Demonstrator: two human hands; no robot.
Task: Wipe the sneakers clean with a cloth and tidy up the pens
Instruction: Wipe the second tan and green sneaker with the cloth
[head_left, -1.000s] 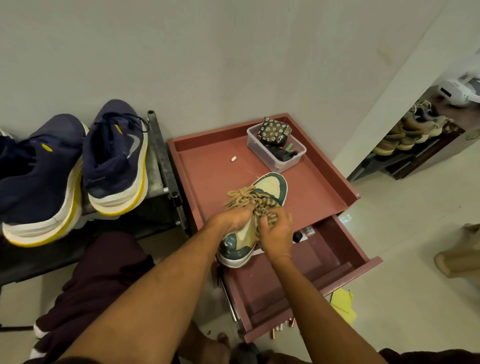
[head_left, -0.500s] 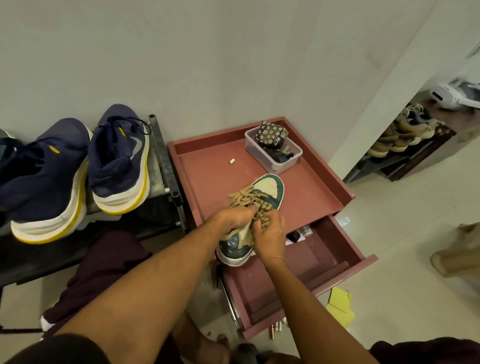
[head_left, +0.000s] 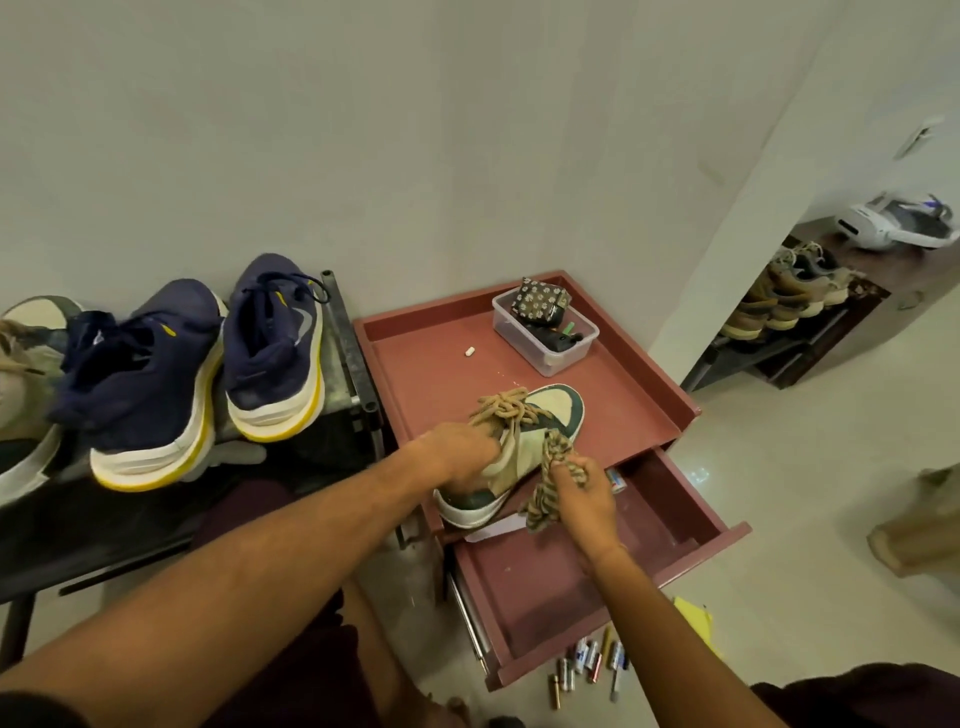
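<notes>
A cream and dark green sneaker (head_left: 558, 408) with tan laces lies on the red cabinet top (head_left: 431, 364), its heel over the front edge. My left hand (head_left: 457, 449) grips the sneaker at its opening, by the laces. My right hand (head_left: 584, 493) holds a striped brown cloth (head_left: 543, 501) against the sneaker's right side. Several pens and markers (head_left: 587, 662) lie on the floor below the open drawer (head_left: 545, 577).
Two navy sneakers with yellow-edged soles (head_left: 208, 364) stand on a dark bench at the left, beside another cream shoe (head_left: 26, 364). A clear plastic box (head_left: 545, 332) with small items sits at the cabinet's back. A shoe rack (head_left: 789, 296) stands at the right.
My right hand has drawn back from the laces toward the sneaker's right side, the cloth now hanging from it. The view has shifted, showing more of the bench and the floor.
</notes>
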